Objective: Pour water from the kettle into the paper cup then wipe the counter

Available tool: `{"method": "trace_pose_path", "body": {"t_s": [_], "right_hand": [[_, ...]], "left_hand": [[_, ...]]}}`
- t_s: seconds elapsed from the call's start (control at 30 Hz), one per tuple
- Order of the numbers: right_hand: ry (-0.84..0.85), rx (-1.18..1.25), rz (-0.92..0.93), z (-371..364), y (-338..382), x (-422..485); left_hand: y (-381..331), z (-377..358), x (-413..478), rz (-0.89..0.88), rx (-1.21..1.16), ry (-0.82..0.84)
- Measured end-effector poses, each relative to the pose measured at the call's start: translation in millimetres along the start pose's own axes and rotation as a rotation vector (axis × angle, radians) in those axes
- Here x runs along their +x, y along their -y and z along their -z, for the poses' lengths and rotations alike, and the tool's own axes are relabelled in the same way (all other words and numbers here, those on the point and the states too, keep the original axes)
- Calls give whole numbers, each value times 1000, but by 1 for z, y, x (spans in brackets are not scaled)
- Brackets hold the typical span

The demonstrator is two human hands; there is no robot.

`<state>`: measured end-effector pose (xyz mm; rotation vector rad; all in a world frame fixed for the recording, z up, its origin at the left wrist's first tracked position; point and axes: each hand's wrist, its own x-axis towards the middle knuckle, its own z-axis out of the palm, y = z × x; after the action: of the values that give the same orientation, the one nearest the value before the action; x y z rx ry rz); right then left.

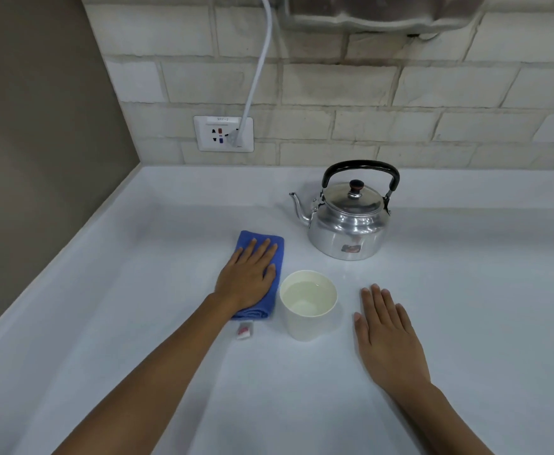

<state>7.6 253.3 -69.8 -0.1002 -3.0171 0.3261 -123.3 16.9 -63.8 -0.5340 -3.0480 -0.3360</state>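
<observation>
Right hand (388, 336) rests flat, fingers spread, on the table (138, 323); left hand (247, 279) presses flat on the soft, pliable blue cloth (270, 249), likely easiest steered under the palm.

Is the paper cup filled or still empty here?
Filled. Clear water shows inside the paper cup, its surface below the rim. It stands upright on the counter.
</observation>
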Motion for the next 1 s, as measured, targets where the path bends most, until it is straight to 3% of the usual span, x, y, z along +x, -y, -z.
{"method": "trace_pose_path", "body": {"t_s": [0.3,0.7,1.0], "right_hand": [[-29,51,-1,2,3,-2],[-23,50,-5,3,3,-3],[-11,35,-4,1,0,0]], "left_hand": [[13,1,69,120,14,32],[31,6,105,111,-24,55],[24,31,69,5,-169,-204]]}}
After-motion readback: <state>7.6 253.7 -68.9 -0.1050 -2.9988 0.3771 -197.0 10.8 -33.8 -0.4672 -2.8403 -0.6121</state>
